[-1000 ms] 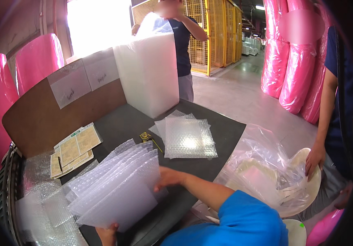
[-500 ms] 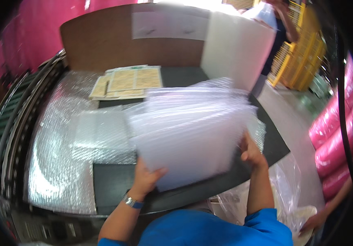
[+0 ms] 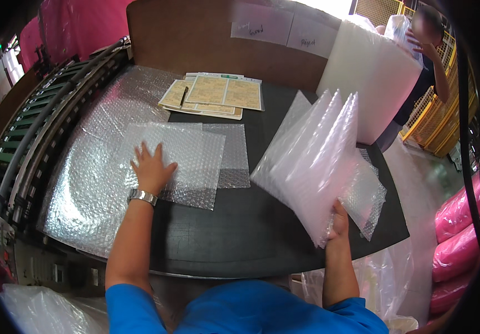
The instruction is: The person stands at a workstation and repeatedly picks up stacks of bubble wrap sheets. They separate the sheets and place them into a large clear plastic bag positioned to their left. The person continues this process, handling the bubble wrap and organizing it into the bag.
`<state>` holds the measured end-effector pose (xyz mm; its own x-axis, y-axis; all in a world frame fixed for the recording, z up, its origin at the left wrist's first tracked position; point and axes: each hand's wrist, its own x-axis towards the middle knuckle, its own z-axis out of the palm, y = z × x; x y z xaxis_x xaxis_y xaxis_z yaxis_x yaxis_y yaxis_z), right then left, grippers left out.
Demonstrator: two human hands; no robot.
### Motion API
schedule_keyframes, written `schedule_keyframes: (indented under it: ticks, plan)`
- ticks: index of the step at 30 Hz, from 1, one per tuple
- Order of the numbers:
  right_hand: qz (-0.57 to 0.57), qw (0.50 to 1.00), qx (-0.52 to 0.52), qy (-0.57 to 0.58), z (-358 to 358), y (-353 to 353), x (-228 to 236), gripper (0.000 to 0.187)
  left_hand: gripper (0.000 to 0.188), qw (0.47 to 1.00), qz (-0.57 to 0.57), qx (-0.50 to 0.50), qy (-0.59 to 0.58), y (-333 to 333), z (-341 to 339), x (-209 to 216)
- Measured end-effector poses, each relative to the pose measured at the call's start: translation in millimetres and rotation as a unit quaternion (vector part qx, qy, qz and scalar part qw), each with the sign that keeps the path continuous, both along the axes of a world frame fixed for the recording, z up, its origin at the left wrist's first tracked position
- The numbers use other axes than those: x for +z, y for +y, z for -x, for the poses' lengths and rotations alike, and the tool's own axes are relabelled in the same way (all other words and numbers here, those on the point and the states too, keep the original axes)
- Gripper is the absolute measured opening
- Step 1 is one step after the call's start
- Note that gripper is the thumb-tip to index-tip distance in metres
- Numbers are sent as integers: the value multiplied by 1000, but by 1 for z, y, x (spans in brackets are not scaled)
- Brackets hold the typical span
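My left hand (image 3: 153,168), wearing a metal-banded watch (image 3: 142,196) at the wrist, lies with spread fingers on a clear bubble wrap sheet (image 3: 195,172). Another bubble wrap piece (image 3: 234,147) shows from under that sheet's right side. On the right, my right hand (image 3: 338,221) grips the lower corner of a fanned stack of bubble wrap bags (image 3: 306,167), which stands tilted above the dark table (image 3: 223,234). Some fingers are hidden behind the stack. More bubble wrap (image 3: 365,195) rests at the table's right edge, just behind that hand.
Printed yellow sheets (image 3: 226,92) with a pen (image 3: 184,96) lie at the back. A wide bubble wrap web (image 3: 84,167) runs beside rollers (image 3: 33,133) on the left. A white foam block (image 3: 368,78) stands back right, near another person (image 3: 435,67). Pink rolls (image 3: 460,250) are stacked far right.
My left hand has let go of the stack and moved left onto the flat sheet. The stack, now in my right hand alone, has swung right and fanned out. The view has shifted.
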<state>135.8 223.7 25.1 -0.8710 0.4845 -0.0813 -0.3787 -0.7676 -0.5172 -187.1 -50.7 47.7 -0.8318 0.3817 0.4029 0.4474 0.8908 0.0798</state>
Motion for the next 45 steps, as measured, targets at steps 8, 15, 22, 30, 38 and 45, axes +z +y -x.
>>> schedule_keyframes:
  ticks: [8, 15, 22, 30, 38, 45]
  plan:
    - [-13, 987, -9, -161, 54, -19, -48, 41, 33, 950, 121, -171, -229, 45, -33, 11]
    - [-166, 970, -40, -175, 68, -35, -39, 53, 48, 986, -55, -145, -57, 52, 70, -6]
    - [-124, 973, 12, -194, 66, -31, -24, 55, 84, 915, 51, -147, -372, 75, 66, -8]
    - [-175, 971, -11, -162, 70, -37, -28, 51, 84, 919, 74, -185, -341, 83, 39, 9]
    - [-260, 950, -31, -167, 70, -36, -38, 54, 83, 690, -278, -244, -622, 70, -11, 28]
    - [-347, 914, -49, -204, 51, -36, -22, 62, 89, 583, -377, -266, -669, 33, -58, 13]
